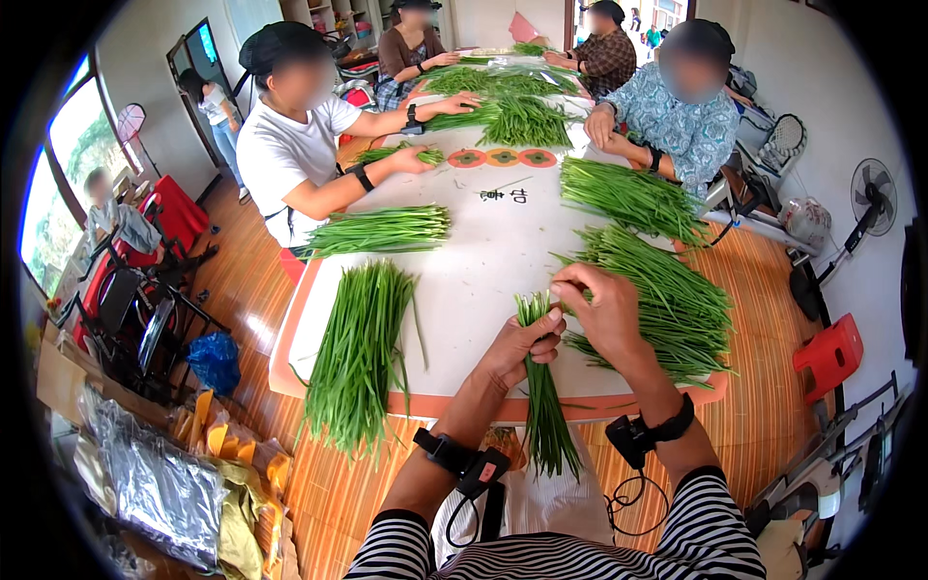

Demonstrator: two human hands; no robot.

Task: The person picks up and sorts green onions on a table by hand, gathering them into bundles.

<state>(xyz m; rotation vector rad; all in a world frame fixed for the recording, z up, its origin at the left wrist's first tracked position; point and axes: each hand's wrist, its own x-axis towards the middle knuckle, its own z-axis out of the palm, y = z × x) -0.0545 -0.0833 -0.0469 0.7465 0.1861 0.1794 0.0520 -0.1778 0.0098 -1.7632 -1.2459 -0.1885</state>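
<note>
My left hand (523, 342) is closed around a bunch of green garlic chives (545, 406), cut ends up and leaf tips hanging past the table's near edge. Just right of the bunch's top, my right hand (603, 308) has thumb and forefinger pinched close together; whether a thin stalk is between them I cannot tell. A large pile of chives (667, 312) lies beyond and right of my right hand. Another thick pile (359, 348) lies at the left, its tips over the edge. A sideways bundle (391, 228) rests behind it.
The long white table with an orange border (464, 290) stretches away from me. A person in a white T-shirt (290, 159) holds chives at the left; a person in a patterned shirt (674, 123) sits at the right. Two more people work farther back. A red stool (828, 357) stands right.
</note>
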